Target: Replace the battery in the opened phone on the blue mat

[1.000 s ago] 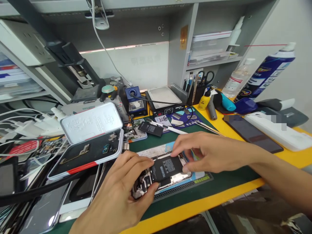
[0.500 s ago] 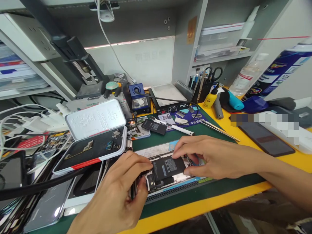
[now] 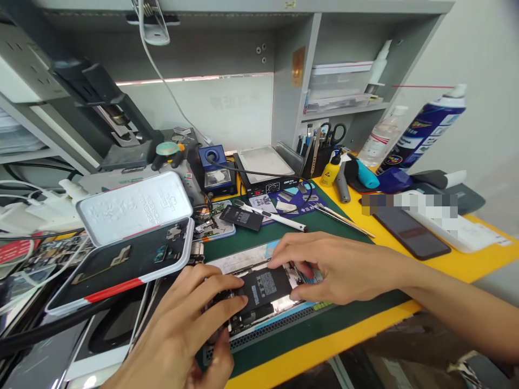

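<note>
An opened phone lies on a long board over the green mat, its inside facing up. A black phone battery sits in it. My left hand is at the phone's left end, two fingertips on the battery's left end and the thumb at the near edge of the phone, which it grips. My right hand holds the battery's right end between thumb and forefinger, at its two corners. A second black battery and a white pen-like tool lie behind.
A case with small parts in its black tray stands open at the left, among phones and cables. At the back are a heating plate and a blue soldering-iron stand. Tweezers and a dark phone lie at the right.
The view has turned right, so things sit further left. My left forefinger and middle finger have spread, and one now rests on the battery's left end. My right hand keeps its place at the battery.
</note>
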Motion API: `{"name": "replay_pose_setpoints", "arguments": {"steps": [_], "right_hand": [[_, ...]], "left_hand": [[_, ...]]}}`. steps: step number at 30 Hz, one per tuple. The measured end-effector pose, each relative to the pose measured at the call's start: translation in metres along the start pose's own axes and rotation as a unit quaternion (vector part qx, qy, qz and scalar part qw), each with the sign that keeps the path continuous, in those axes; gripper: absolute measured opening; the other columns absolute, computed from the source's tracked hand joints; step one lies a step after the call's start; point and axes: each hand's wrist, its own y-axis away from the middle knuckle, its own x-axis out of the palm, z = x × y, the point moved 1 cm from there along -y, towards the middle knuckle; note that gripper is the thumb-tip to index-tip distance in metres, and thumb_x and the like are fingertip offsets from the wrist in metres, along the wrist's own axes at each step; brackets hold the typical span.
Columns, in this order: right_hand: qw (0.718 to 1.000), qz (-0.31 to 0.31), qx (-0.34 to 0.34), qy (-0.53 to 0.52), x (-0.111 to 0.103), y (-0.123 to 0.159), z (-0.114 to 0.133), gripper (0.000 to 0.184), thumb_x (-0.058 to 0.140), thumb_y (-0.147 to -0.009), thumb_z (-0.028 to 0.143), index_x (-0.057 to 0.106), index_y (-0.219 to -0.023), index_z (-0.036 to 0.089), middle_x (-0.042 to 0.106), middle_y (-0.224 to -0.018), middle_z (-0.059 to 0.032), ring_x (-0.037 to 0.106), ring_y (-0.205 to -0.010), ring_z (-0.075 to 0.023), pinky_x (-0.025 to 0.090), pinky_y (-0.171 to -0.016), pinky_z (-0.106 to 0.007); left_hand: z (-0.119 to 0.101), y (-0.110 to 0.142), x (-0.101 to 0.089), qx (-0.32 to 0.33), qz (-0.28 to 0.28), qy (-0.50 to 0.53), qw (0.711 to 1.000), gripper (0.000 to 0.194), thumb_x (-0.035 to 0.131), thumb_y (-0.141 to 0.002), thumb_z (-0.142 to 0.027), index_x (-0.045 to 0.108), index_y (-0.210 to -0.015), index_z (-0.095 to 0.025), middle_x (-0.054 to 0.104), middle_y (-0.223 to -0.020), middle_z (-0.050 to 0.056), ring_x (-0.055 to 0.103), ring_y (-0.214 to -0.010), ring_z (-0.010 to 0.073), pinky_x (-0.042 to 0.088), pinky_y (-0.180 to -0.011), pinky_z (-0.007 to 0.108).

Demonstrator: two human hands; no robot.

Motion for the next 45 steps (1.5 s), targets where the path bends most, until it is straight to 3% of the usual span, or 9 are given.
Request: {"name": "replay_pose_setpoints", "arguments": {"steps": [4,9,16,20,23,35,39,45], "right_hand": [[1.0,0.007,0.003,-0.001,-0.003,0.002,-0.001,0.041,0.074,-0.084,0.017,0.068,-0.125,0.019,0.065,-0.114,-0.0053,0.058,-0.072,-0.0114,0.046,-0.066,-0.023],[1.0,0.01,0.015,0.003,-0.003,0.004,-0.002,0.04,0.074,-0.086,0.022,0.068,-0.125,0.02,0.066,-0.116,-0.0068,0.059,-0.072,-0.0132,0.048,-0.068,-0.025],[1.0,-0.009,0.003,0.015,0.001,0.004,0.0,0.04,0.071,-0.085,0.019,0.067,-0.124,0.019,0.065,-0.108,-0.0057,0.059,-0.072,-0.0135,0.047,-0.067,-0.025],[1.0,-0.007,0.006,0.014,0.002,0.005,0.002,0.04,0.07,-0.083,0.017,0.066,-0.122,0.018,0.064,-0.107,-0.0047,0.057,-0.072,-0.0128,0.045,-0.066,-0.025],[1.0,-0.01,0.017,0.017,0.004,0.005,0.001,0.044,0.069,-0.082,0.017,0.064,-0.125,0.02,0.062,-0.104,-0.0029,0.056,-0.071,-0.013,0.044,-0.067,-0.025],[0.999,-0.002,0.049,0.024,0.008,0.005,-0.004,0.038,0.066,-0.084,0.021,0.059,-0.121,0.022,0.055,-0.089,0.0008,0.051,-0.071,-0.0142,0.039,-0.062,-0.025],[0.999,-0.002,0.048,0.024,0.009,0.005,-0.004,0.04,0.066,-0.082,0.018,0.058,-0.121,0.022,0.054,-0.09,0.0017,0.05,-0.07,-0.0132,0.038,-0.061,-0.025],[1.0,-0.009,0.014,0.019,0.009,0.005,-0.005,0.034,0.067,-0.082,0.014,0.06,-0.115,0.023,0.059,-0.107,0.0006,0.051,-0.071,-0.0099,0.04,-0.063,-0.023]], "left_hand": [[-0.005,0.0,-0.002,0.003,-0.006,0.006,1.0,0.045,0.054,-0.077,-0.003,0.068,-0.114,-0.025,0.068,-0.126,0.01,0.053,-0.123,0.0313,0.058,-0.094,0.049],[-0.008,-0.004,-0.003,0.012,-0.012,0.022,1.0,0.043,0.056,-0.073,-0.004,0.07,-0.108,-0.025,0.072,-0.123,0.009,0.058,-0.122,0.033,0.057,-0.094,0.052],[-0.007,-0.003,-0.001,0.025,-0.017,0.022,0.999,0.043,0.054,-0.076,-0.005,0.067,-0.113,-0.024,0.071,-0.122,0.011,0.061,-0.119,0.0318,0.052,-0.099,0.055],[-0.001,0.001,-0.003,0.009,-0.06,0.029,0.998,0.05,0.055,-0.079,-0.002,0.061,-0.124,-0.022,0.068,-0.121,0.01,0.056,-0.121,0.0305,0.05,-0.1,0.052],[0.001,0.002,-0.003,-0.004,-0.091,0.041,0.995,0.046,0.054,-0.08,0.0,0.061,-0.121,-0.02,0.067,-0.115,0.01,0.056,-0.115,0.0294,0.05,-0.096,0.051],[0.004,-0.004,-0.001,0.026,-0.125,0.067,0.99,0.039,0.053,-0.077,0.006,0.068,-0.107,-0.013,0.072,-0.102,0.011,0.059,-0.097,0.0254,0.051,-0.084,0.047],[0.002,-0.004,0.001,0.041,-0.084,0.075,0.993,0.044,0.053,-0.073,0.002,0.07,-0.112,-0.012,0.071,-0.113,0.013,0.056,-0.108,0.0296,0.05,-0.089,0.052],[-0.004,-0.004,-0.001,0.071,-0.026,0.077,0.994,0.05,0.052,-0.069,-0.003,0.073,-0.113,-0.014,0.069,-0.121,0.013,0.052,-0.117,0.0328,0.045,-0.096,0.057]]}}
